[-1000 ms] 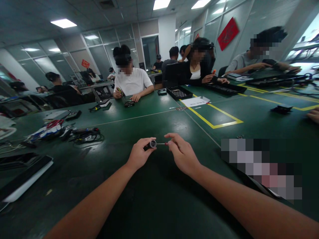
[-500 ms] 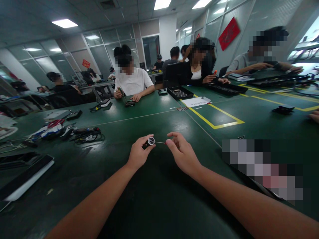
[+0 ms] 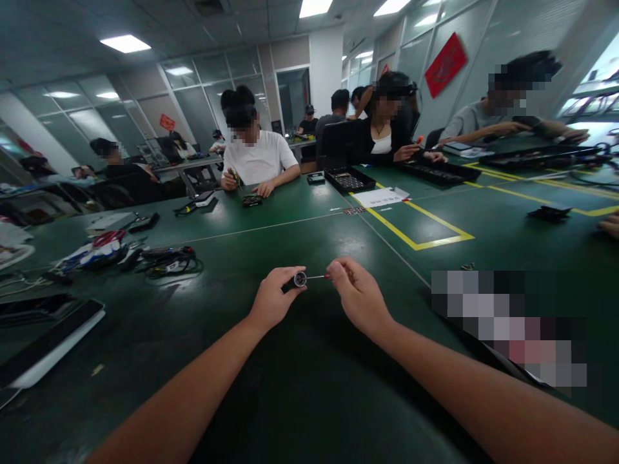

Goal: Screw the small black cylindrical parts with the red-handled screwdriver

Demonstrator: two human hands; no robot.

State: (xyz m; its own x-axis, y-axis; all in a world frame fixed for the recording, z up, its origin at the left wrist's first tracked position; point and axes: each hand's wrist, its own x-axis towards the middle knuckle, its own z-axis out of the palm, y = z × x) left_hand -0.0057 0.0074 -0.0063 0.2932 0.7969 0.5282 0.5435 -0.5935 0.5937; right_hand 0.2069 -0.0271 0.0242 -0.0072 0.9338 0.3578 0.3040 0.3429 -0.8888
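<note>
Over the middle of the green table, my left hand pinches a small dark cylinder whose round, silvery end faces me. A thin metal shaft with a red part reaches from beside the cylinder toward my right hand. The thumb and index finger of my right hand are closed on the red end of that shaft, and its other fingers are curled. Whether the shaft's tip touches the cylinder is too small to tell.
Cables and a dark device with a white side are at the left. Across the table, a person in white works near a black tray. A blurred item lies right of my right forearm.
The cylinder has moved slightly right and turned in my left hand. My right hand's fingers have closed round the red end of the shaft; they were more spread before.
</note>
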